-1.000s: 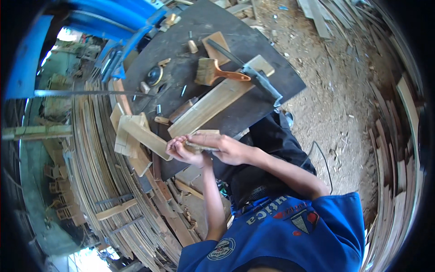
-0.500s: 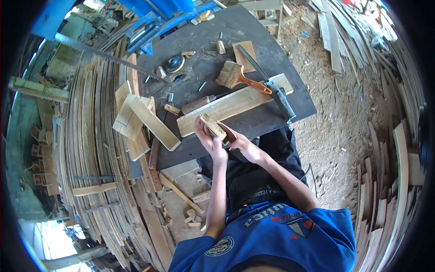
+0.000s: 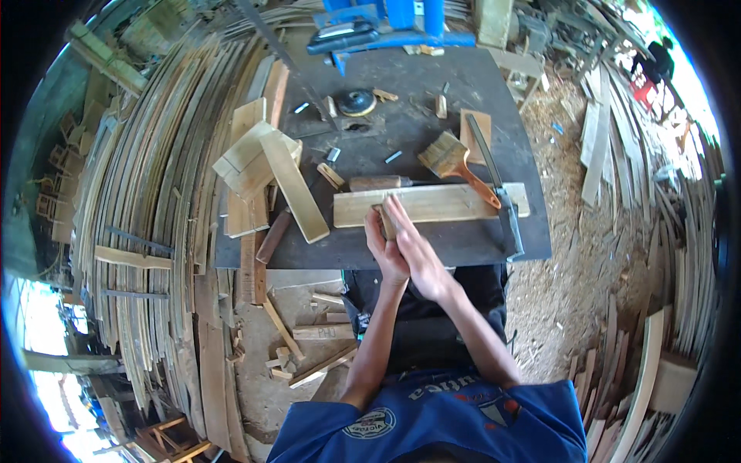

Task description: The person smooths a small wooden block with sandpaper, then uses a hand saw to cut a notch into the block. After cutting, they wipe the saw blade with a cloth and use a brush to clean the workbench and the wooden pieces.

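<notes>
My left hand [image 3: 382,247] is closed around a small wooden block [image 3: 387,225], mostly hidden between my palms. My right hand [image 3: 417,255] presses against it, fingers straight and together. Just beyond them a long pale board [image 3: 448,199] lies on the dark tabletop [image 3: 401,73]. A wide paintbrush [image 3: 446,157] rests over its right part, beside a long metal clamp [image 3: 508,220]. A wooden-handled tool [image 3: 378,184] lies behind the board, and several short boards [image 3: 293,185] are piled at the left, near a loose wooden handle [image 3: 274,239].
A round black pad [image 3: 355,100] and small offcuts sit at the back of the tabletop. Blue machinery [image 3: 397,23] stands beyond. Long wood strips [image 3: 147,185] are stacked left and right [image 3: 598,139]. Offcuts [image 3: 320,332] litter the floor. A person [image 3: 656,62] is at the far right rear.
The view has swung round, so the tabletop sits squarer and higher. My hands have turned from holding the block exposed to covering it between near-upright fingers, the right hand now flattened against it.
</notes>
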The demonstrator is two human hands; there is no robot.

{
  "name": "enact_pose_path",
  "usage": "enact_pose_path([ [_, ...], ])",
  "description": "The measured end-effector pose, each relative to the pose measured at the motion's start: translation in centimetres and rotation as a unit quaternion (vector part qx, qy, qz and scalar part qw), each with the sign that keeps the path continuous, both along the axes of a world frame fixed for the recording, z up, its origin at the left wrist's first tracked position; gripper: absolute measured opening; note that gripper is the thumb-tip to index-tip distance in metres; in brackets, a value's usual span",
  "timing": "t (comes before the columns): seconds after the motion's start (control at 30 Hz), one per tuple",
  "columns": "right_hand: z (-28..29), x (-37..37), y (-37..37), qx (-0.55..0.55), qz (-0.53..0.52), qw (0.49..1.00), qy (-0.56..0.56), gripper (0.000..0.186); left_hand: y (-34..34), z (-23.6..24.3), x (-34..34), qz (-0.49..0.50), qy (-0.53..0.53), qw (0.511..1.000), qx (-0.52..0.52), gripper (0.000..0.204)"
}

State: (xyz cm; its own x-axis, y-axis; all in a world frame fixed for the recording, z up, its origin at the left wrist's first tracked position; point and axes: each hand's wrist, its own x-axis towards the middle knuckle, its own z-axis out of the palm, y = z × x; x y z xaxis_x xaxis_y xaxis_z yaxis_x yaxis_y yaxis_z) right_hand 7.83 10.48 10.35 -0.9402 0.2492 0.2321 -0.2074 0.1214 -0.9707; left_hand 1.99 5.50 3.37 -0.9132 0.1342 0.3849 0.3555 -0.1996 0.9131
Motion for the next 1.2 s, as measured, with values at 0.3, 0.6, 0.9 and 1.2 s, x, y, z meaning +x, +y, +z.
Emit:
enact_pose_path([
  [0.3, -0.3, 0.2, -0.5, 0.121, -0.064, 0.99, 0.017, 0.048, -0.3, 0.5, -0.1, -0.058, -0.013, 0.998, 0.03, 0.081],
  [0.6, 0.7, 0.3, -0.3, 0.136, -0.013, 0.99, 0.038, 0.046, -0.9, 0.5, 0.1, -0.035, -0.02, 0.999, 0.002, 0.081],
  [0.9, 0.5, -0.9, 1.2, 0.203, -0.064, 0.975, 0.069, 0.04, -0.8, 1.1, -0.2, -0.082, 0.027, 0.994, -0.065, 0.068],
  [1.2, -1.7, -1.7, 1.3, -0.113, -0.051, 0.991, -0.044, 0.045, -1.1, 0.0, -1.0, -0.181, -0.012, 0.979, 0.095, 0.072],
])
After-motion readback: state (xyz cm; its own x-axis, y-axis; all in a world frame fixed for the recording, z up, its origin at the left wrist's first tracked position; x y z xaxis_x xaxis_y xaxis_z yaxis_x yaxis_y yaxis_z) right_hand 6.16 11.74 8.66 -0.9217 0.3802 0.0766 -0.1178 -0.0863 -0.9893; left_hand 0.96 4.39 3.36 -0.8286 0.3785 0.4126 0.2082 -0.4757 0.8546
